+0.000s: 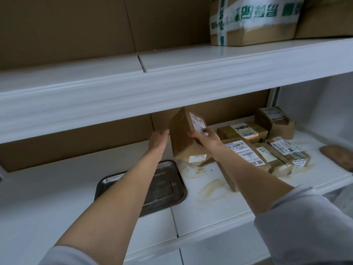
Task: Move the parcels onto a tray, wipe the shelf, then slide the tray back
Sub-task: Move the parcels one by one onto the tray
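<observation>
At the shelf [57, 188], a tilted parcel [183, 142] sits between both hands [158, 139] [205, 137].

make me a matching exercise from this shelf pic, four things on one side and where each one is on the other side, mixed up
Things
1. metal tray
2. tall parcel
3. green-taped box
4. brown pad

Places
a. on the upper shelf
b. far right of the lower shelf
c. tilted, between the left hand and the right hand
d. on the lower shelf, left of the other parcels, nothing in it

Pairs: 1-d, 2-c, 3-a, 4-b
</observation>
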Available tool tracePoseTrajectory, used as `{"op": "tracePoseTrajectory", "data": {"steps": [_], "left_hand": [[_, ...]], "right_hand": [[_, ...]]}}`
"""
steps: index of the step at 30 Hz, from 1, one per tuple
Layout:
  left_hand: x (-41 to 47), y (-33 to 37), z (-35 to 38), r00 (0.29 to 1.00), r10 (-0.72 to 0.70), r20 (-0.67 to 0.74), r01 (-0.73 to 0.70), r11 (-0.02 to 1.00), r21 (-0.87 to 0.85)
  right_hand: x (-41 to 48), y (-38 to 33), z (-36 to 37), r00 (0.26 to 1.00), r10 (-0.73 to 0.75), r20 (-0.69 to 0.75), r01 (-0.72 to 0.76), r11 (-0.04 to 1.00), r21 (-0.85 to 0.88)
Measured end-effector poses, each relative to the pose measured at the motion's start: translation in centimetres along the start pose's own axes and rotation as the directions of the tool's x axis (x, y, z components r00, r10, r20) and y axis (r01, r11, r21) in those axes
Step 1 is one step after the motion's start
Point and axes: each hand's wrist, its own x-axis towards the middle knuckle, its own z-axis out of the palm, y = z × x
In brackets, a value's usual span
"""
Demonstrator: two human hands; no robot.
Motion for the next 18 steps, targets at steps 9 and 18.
{"op": "tracePoseTrajectory", "data": {"steps": [9, 18], "left_hand": [[-2.8, 1.8, 0.8, 0.993, 0.105, 0.055, -0.109, 0.992, 0.069], [-3.1, 1.2, 1.0, 0.995, -0.024, 0.098, 0.034, 0.995, -0.098]], "right_hand": [[-1.5, 0.6, 0.1, 0.999, -0.035, 0.006, 0.035, 0.998, 0.059], [-2.1, 0.8, -0.2, 0.987, -0.1, 0.123, 0.093, 0.993, 0.067]]}}
